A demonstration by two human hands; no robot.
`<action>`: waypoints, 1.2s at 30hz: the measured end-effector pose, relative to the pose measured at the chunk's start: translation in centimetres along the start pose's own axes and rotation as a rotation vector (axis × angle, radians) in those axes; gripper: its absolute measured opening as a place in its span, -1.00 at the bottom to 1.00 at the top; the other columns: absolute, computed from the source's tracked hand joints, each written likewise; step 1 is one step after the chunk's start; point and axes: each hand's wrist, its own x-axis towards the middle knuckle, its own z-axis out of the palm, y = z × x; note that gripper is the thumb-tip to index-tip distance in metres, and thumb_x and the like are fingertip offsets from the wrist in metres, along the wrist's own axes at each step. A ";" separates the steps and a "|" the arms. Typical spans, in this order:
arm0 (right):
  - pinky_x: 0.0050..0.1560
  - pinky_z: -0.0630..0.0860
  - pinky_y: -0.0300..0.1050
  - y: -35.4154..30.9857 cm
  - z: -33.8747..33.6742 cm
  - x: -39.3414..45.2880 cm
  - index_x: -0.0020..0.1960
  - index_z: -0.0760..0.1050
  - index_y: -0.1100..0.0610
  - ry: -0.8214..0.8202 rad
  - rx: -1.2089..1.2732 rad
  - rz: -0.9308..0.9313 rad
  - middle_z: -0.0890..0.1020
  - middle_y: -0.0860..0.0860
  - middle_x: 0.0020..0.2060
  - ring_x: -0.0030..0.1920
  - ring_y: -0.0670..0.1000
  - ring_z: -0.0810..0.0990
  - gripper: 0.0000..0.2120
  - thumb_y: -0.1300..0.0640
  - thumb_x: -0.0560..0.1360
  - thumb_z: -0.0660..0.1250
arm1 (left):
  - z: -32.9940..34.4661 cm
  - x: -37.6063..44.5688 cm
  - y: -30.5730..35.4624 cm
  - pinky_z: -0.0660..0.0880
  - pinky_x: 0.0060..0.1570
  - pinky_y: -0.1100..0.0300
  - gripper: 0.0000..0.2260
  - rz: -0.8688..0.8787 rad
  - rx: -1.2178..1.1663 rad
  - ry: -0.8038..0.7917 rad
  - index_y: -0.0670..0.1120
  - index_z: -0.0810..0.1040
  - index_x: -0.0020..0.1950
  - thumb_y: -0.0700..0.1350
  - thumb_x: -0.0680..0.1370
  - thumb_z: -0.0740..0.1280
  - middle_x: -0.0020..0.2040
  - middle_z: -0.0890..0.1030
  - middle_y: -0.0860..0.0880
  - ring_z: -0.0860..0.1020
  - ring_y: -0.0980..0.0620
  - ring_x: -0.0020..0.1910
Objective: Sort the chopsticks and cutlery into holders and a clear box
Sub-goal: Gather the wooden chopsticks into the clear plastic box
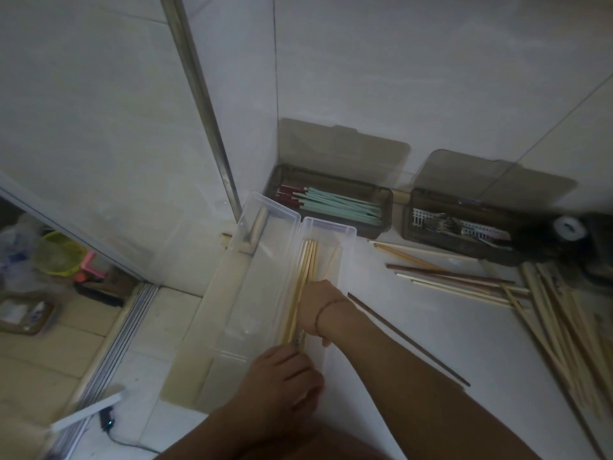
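2 hands (282, 376), 1 clear box (326, 227)

Two bare forearms, no sleeves showing anywhere along them. On the right wrist, a thin dark cord bracelet (323, 315), looped once, lying toward 12 o'clock of that forearm. No rings or watch visible.

A home kitchen corner, by the look of it: white tiled walls (365, 61) meet at twelve o'clock above a pale counter (414, 327). Chopsticks (497, 287) lie scattered at three o'clock, two smoky lidded holders (331, 207) against the wall. Down at nine o'clock, a tiled floor (39, 353) with plastic baskets (59, 257) and household clutter.
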 end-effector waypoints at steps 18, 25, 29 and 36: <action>-0.28 0.35 -0.32 11.4 3.8 -5.2 -0.08 0.61 -0.01 0.802 0.239 0.069 0.64 -0.06 -0.19 -0.32 -0.06 0.54 -0.92 0.11 0.50 0.34 | 0.0 0.0 0.2 0.44 -0.24 0.18 -0.91 -0.017 0.007 -0.003 -0.04 0.58 -0.23 -0.13 0.45 0.45 -0.26 0.54 0.03 0.47 0.01 -0.27; -0.50 0.40 -0.18 15.1 8.4 -5.4 -0.12 0.60 0.05 0.696 -0.094 0.063 0.58 0.00 -0.22 -0.33 0.08 0.61 -0.90 0.05 0.42 0.44 | 0.1 0.2 0.2 0.41 -0.22 0.22 -0.92 -0.022 -0.009 0.004 -0.04 0.59 -0.21 -0.12 0.46 0.45 -0.24 0.56 0.04 0.47 0.03 -0.26; -0.50 0.32 -0.25 15.0 9.1 -5.4 -0.16 0.59 0.09 0.752 -0.141 0.029 0.57 0.02 -0.22 -0.33 0.08 0.58 -0.89 0.07 0.40 0.48 | 0.1 0.1 0.1 0.43 -0.24 0.21 -0.91 -0.021 -0.013 0.001 -0.05 0.59 -0.24 -0.13 0.45 0.45 -0.25 0.56 0.04 0.48 0.02 -0.27; -0.57 0.41 -0.14 17.5 9.0 -5.9 -0.20 0.60 0.11 0.719 -0.130 0.021 0.54 0.06 -0.14 -0.25 0.14 0.56 -0.80 0.10 0.27 0.58 | 0.2 0.2 0.1 0.43 -0.24 0.20 -0.91 -0.019 -0.022 0.019 -0.04 0.57 -0.22 -0.14 0.44 0.46 -0.26 0.55 0.04 0.48 0.01 -0.27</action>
